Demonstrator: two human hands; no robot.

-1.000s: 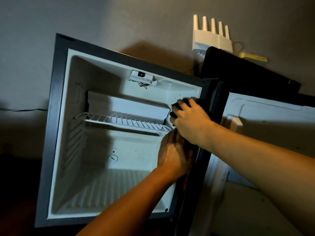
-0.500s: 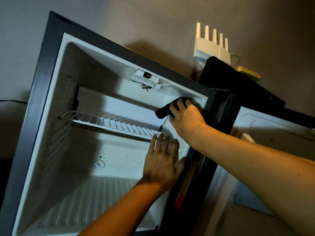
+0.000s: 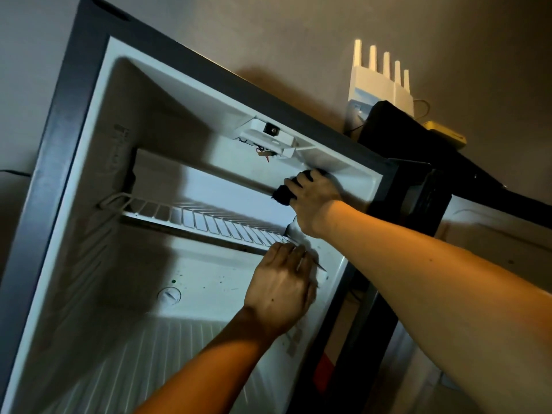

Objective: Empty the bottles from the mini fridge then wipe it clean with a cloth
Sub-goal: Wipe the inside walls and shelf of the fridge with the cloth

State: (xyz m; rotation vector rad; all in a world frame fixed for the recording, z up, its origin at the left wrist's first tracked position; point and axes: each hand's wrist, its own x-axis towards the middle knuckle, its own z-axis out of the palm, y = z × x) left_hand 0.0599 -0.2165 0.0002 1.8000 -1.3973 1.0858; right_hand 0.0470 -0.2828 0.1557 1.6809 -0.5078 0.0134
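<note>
The mini fridge [image 3: 98, 162] stands open, its white inside holding no bottles, with a wire shelf [image 3: 209, 219] across the upper part. My right hand [image 3: 313, 201] is shut on a dark cloth [image 3: 282, 195], pressed into the upper right corner just under the fridge ceiling. My left hand [image 3: 280, 291] lies flat against the right inner wall below the shelf's right end, fingers spread and holding nothing. The back wall shows small dark specks near a round drain plug [image 3: 169, 295].
A thermostat box [image 3: 268, 135] with loose wires hangs from the fridge ceiling. The open door [image 3: 493, 234] stands to the right. A white router [image 3: 379, 82] with several antennas sits on a dark box [image 3: 388, 124] behind the fridge, against the wall.
The view has closed in on the fridge. My right hand with the cloth has slid up and inward along the top right corner. My left hand stayed flat on the right wall.
</note>
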